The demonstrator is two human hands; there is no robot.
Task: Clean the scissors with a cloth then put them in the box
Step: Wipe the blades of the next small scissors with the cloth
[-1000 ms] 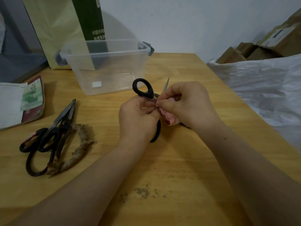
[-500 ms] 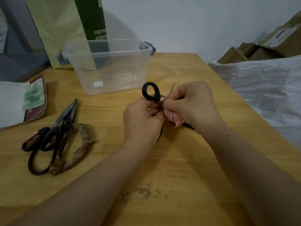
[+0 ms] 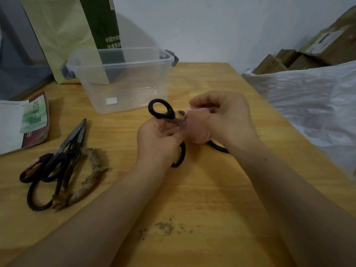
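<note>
Now the right hand (image 3: 225, 120) has slid up the blade, so the tip that stuck out before is nearly hidden in the pink cloth (image 3: 196, 132) it pinches. The left hand (image 3: 158, 143) grips the scissors (image 3: 159, 110) above the middle of the wooden table (image 3: 212, 189). The clear box (image 3: 123, 83) sits near the far edge. More scissors (image 3: 63, 155) lie by the left edge. A white plastic sheet (image 3: 308, 105) lies beside the right edge. Dark spots (image 3: 165, 227) mark the wood near the front edge. A pale wall (image 3: 212, 26) stands behind.

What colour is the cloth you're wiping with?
The cloth is pale pink, bunched in the right hand; head view.
</note>
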